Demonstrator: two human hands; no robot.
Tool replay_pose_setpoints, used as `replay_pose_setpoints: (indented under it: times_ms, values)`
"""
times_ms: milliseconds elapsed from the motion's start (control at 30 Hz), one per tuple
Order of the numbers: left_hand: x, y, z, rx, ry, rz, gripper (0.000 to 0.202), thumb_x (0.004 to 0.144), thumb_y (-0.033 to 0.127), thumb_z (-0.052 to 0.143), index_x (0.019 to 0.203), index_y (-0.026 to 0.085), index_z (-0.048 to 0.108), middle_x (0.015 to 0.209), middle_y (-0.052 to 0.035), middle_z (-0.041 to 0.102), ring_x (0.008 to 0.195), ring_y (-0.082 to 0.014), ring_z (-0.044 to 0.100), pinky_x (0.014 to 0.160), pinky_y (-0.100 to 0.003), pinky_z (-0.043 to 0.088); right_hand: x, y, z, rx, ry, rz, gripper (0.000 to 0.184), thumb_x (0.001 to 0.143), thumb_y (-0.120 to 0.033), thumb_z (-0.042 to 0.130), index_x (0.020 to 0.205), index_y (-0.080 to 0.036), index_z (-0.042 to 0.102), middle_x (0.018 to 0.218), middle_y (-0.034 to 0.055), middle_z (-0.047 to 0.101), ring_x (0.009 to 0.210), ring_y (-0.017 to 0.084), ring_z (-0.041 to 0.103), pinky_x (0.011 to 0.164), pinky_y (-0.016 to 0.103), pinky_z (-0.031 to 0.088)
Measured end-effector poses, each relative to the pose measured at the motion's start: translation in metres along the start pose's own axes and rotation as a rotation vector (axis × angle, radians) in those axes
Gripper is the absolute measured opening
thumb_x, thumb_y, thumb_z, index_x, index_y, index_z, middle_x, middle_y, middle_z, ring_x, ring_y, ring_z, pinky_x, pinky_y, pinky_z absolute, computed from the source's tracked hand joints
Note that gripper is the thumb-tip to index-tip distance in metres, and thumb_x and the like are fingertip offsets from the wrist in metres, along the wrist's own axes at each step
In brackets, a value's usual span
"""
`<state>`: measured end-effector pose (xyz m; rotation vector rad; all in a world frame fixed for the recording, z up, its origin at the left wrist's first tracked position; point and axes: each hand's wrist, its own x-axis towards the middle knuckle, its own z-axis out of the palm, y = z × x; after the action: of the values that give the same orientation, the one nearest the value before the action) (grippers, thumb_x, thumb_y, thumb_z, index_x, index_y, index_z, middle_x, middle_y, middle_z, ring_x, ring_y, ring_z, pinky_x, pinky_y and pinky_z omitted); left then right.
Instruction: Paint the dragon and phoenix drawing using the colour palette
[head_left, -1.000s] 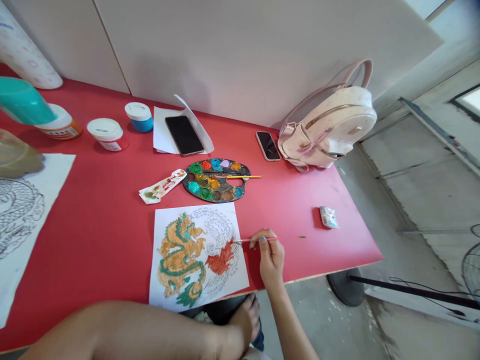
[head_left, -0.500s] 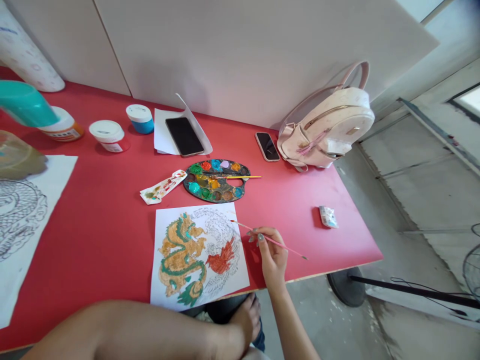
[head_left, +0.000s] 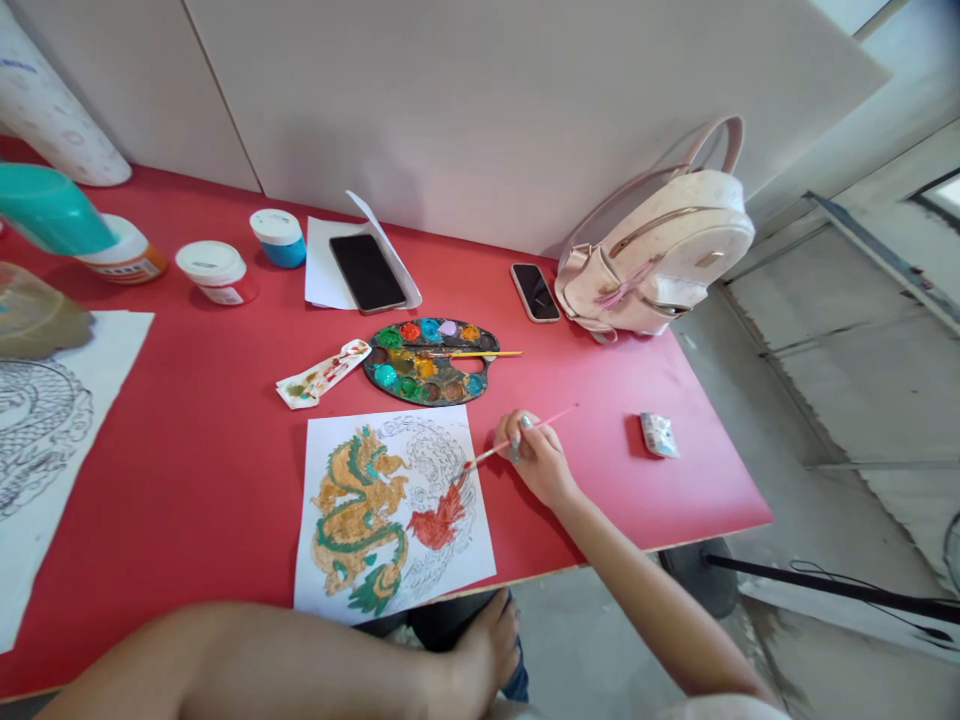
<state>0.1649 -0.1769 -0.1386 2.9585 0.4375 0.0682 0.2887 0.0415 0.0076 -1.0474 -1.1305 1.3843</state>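
Observation:
My right hand point(head_left: 538, 462) is closed in a pinch around a thin pink paintbrush point(head_left: 489, 453). The brush's red tip meets or hovers just over the drawing sheet point(head_left: 319, 590), above a red-painted bird point(head_left: 437, 524); contact is hard to tell. On the sheet's left half is a gold and green dragon point(head_left: 360, 510), while much of the right half shows bare line work. My left forearm lies across the table's front edge, and my left hand point(head_left: 486, 640) rests low by my lap, fingers loosely extended, with nothing visible in it.
Behind the sheet lies a paint palette point(head_left: 459, 393) with a yellow brush point(head_left: 487, 354) across it, beside a stained tissue point(head_left: 322, 378). Paint jars point(head_left: 277, 238), two phones point(head_left: 367, 272), a pink backpack point(head_left: 675, 255) and a small packet point(head_left: 658, 436) stand around. Another drawing point(head_left: 45, 430) lies left.
My right hand has moved slightly up and turned, so the brush handle now points up to the right. The brush tip has come down towards the red bird.

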Motion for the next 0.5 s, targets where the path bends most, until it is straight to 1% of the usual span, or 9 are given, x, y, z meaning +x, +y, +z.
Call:
replay_pose_setpoints:
  times_ms: [67, 100, 167, 233, 300, 400, 433, 467, 500]
  values:
    - [0.001, -0.003, -0.008, 0.056, -0.066, 0.099, 0.059, 0.063, 0.058, 0.079, 0.115, 0.028, 0.078, 0.136, -0.0056, 0.072, 0.134, -0.0306, 0.059, 0.118, -0.053, 0.044, 0.021, 0.0, 0.003, -0.019, -0.095, 0.024, 0.046, 0.093, -0.063, 0.063, 0.074, -0.022, 0.052, 0.066, -0.0025, 0.049, 0.054, 0.013, 0.042, 0.051, 0.027, 0.037]
    - [0.003, -0.004, -0.01, 0.088, -0.097, 0.128, 0.053, 0.068, 0.056, 0.076, 0.113, 0.028, 0.078, 0.138, -0.006, 0.071, 0.134, -0.0306, 0.06, 0.116, -0.054, 0.046, 0.031, 0.001, 0.005, -0.012, -0.135, 0.037, 0.047, 0.091, -0.065, 0.066, 0.076, -0.022, 0.054, 0.067, -0.0024, 0.052, 0.053, 0.012, 0.042, 0.051, 0.026, 0.037]
    - [0.007, -0.006, -0.014, 0.135, -0.147, 0.162, 0.033, 0.075, 0.048, 0.069, 0.1, 0.031, 0.081, 0.136, -0.0053, 0.072, 0.128, -0.0293, 0.065, 0.106, -0.053, 0.053, 0.048, 0.001, 0.011, 0.02, -0.186, 0.032, 0.048, 0.086, -0.068, 0.07, 0.081, -0.022, 0.056, 0.067, -0.003, 0.055, 0.051, 0.011, 0.043, 0.05, 0.025, 0.036]
    - [0.012, -0.007, -0.017, 0.175, -0.174, 0.206, 0.022, 0.079, 0.04, 0.064, 0.09, 0.032, 0.082, 0.133, -0.0036, 0.074, 0.121, -0.0272, 0.07, 0.098, -0.05, 0.057, 0.056, 0.001, 0.013, 0.028, -0.214, 0.012, 0.05, 0.085, -0.07, 0.07, 0.081, -0.023, 0.054, 0.067, -0.0031, 0.056, 0.051, 0.011, 0.045, 0.049, 0.025, 0.035]
    - [0.015, -0.009, -0.022, 0.213, -0.201, 0.224, 0.024, 0.083, 0.039, 0.061, 0.095, 0.035, 0.081, 0.132, -0.0009, 0.075, 0.12, -0.025, 0.071, 0.095, -0.048, 0.058, 0.055, 0.001, 0.012, 0.011, -0.237, 0.003, 0.049, 0.088, -0.069, 0.068, 0.079, -0.023, 0.053, 0.067, -0.0025, 0.057, 0.05, 0.011, 0.047, 0.047, 0.025, 0.035]
    - [0.018, -0.014, -0.04, 0.274, -0.236, 0.256, 0.033, 0.088, 0.047, 0.055, 0.11, 0.039, 0.079, 0.131, 0.0008, 0.074, 0.12, -0.0221, 0.071, 0.091, -0.045, 0.06, 0.043, 0.0, 0.005, 0.0, -0.252, 0.005, 0.048, 0.093, -0.067, 0.062, 0.077, -0.023, 0.053, 0.068, -0.0013, 0.058, 0.05, 0.012, 0.047, 0.049, 0.026, 0.037]
    - [0.019, -0.017, -0.048, 0.31, -0.246, 0.284, 0.033, 0.089, 0.048, 0.054, 0.109, 0.038, 0.079, 0.131, 0.0004, 0.075, 0.119, -0.0215, 0.072, 0.089, -0.044, 0.061, 0.038, -0.001, 0.003, 0.0, -0.254, -0.001, 0.048, 0.095, -0.066, 0.06, 0.076, -0.022, 0.054, 0.069, -0.0009, 0.057, 0.051, 0.012, 0.046, 0.051, 0.027, 0.038]
    - [0.021, -0.02, -0.055, 0.361, -0.258, 0.341, 0.034, 0.09, 0.048, 0.051, 0.1, 0.036, 0.081, 0.13, -0.0007, 0.075, 0.118, -0.022, 0.073, 0.085, -0.043, 0.062, 0.035, -0.001, 0.001, -0.004, -0.261, -0.012, 0.049, 0.097, -0.066, 0.056, 0.075, -0.022, 0.055, 0.069, -0.0005, 0.057, 0.052, 0.012, 0.046, 0.052, 0.028, 0.039]
    - [0.022, -0.022, -0.063, 0.442, -0.277, 0.423, 0.039, 0.091, 0.047, 0.045, 0.085, 0.032, 0.081, 0.126, -0.0042, 0.077, 0.114, -0.0235, 0.074, 0.079, -0.041, 0.062, 0.032, -0.002, 0.001, -0.015, -0.277, -0.023, 0.051, 0.099, -0.066, 0.053, 0.073, -0.022, 0.055, 0.067, -0.0001, 0.056, 0.053, 0.013, 0.046, 0.054, 0.028, 0.04]
